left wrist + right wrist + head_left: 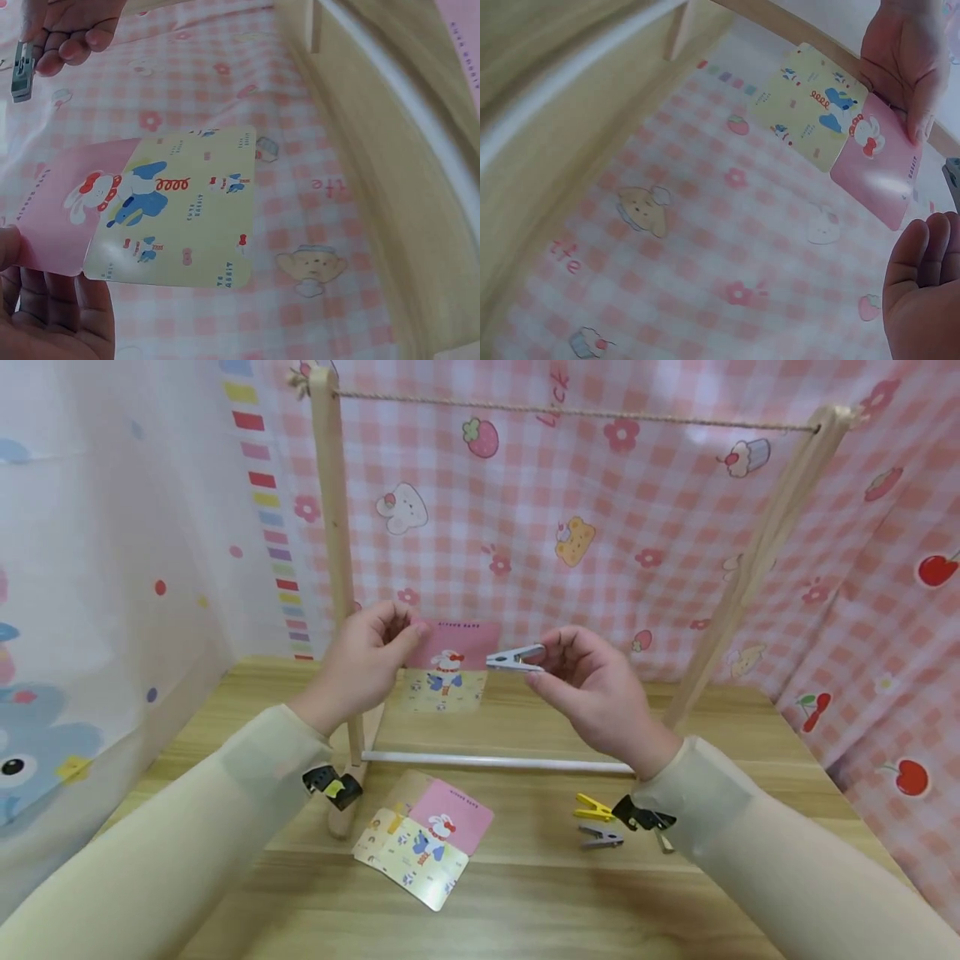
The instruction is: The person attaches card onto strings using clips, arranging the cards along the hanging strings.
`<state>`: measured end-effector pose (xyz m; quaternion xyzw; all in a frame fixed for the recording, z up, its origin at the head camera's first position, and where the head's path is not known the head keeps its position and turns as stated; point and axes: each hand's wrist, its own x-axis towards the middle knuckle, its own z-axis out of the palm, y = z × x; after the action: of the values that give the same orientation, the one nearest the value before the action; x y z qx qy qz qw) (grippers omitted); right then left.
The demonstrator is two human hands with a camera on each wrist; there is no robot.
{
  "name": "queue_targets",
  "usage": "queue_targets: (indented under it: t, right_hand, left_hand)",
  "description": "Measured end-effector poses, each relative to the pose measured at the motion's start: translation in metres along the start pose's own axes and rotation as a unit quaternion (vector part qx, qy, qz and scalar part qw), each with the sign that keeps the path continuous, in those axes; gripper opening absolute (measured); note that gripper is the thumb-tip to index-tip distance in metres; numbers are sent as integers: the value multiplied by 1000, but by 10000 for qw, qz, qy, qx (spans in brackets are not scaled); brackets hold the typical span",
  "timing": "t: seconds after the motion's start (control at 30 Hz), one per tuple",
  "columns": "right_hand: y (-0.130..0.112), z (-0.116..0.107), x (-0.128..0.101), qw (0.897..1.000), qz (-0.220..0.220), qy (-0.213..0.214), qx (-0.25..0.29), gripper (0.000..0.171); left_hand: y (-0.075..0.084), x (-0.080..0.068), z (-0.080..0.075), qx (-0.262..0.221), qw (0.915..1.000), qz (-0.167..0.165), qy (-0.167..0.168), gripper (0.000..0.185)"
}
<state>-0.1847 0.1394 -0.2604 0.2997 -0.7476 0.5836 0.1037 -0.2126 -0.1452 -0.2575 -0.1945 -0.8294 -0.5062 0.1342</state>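
Note:
My left hand [375, 647] pinches the upper left corner of a pink and yellow card [457, 647] printed with a white rabbit, held upright above the table. In the left wrist view the same card [172, 214] shows its whole printed face, with the thumb on its pink end. To the right of the card, my right hand [592, 685] pinches a grey clothespin [516, 658] by its handle end. The clothespin's nose points left, close to the card's right edge in the head view. Right fingers [922, 259] are partly cut off in the right wrist view.
A rope [570, 412] spans two wooden posts above the hands. A white rod [495, 762] joins the posts low down. On the table lie more cards [423, 839], overlapping, and a yellow clothespin [594, 807] beside another grey clothespin [600, 837]. A checked curtain [525, 527] hangs behind.

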Motion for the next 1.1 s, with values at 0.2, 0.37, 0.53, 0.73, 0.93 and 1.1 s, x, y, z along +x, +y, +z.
queue_targets:
  t: [0.2, 0.37, 0.53, 0.73, 0.93, 1.1]
  right_hand:
    - [-14, -4, 10, 9999, -85, 95, -34, 21]
    - [-25, -6, 20, 9995, -261, 194, 52, 20]
    - [-37, -7, 30, 9983, -471, 344, 74, 19]
    - [-53, -9, 42, 9957, -654, 578, -310, 21]
    - [-68, -10, 57, 9900, -1046, 799, -507, 21]
    - [-81, -9, 68, 9845, -1301, 995, -624, 20]
  left_hand:
    - [14, 9, -6, -119, 9998, -71, 164, 23]
    - [26, 17, -7, -377, 9987, -80, 339, 25]
    - [38, 26, -10, -575, 9972, -110, 474, 25]
    - [52, 35, -12, -1052, 9921, -4, 684, 21]
    - [63, 43, -12, -1263, 9882, 21, 871, 21]
    - [71, 47, -14, -1367, 9857, 103, 985, 21]
